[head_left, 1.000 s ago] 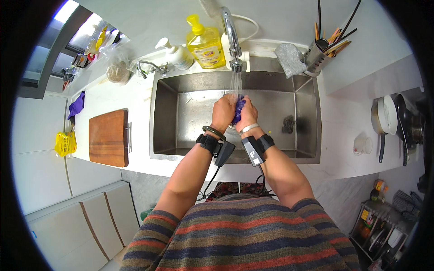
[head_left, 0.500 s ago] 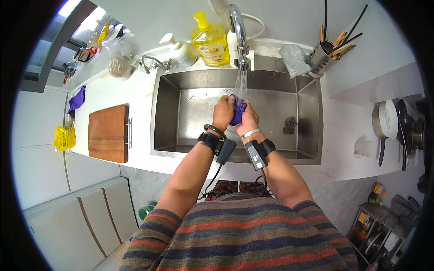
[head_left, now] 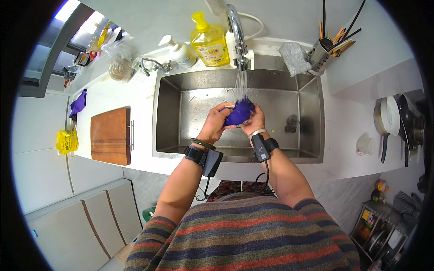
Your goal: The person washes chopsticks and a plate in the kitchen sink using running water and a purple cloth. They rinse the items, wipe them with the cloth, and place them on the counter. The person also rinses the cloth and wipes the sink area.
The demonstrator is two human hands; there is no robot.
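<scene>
Over the steel sink point(head_left: 194, 135), a bunched purple cloth point(head_left: 239, 112) is held between my two hands. My left hand point(head_left: 216, 121) grips its left side, thumb on top and fingers beneath. My right hand point(head_left: 256, 119) holds the right side, fingers partly hidden behind the fabric. Water streams from the chrome faucet point(head_left: 239, 34) and hits the far part of the cloth.
Behind the sink stand a yellow soap bottle point(head_left: 211, 49), a white pump bottle point(head_left: 182, 55), a gray cloth point(head_left: 294, 58) and a metal utensil holder point(head_left: 318, 58). A dark scrubber point(head_left: 291, 123) lies in the sink. A wooden board point(head_left: 110, 135) is left; a glass cup point(head_left: 364, 145) is right.
My hands have moved apart, the left one farther to the left. The purple cloth is spread wider between them and shows more of its surface under the water.
</scene>
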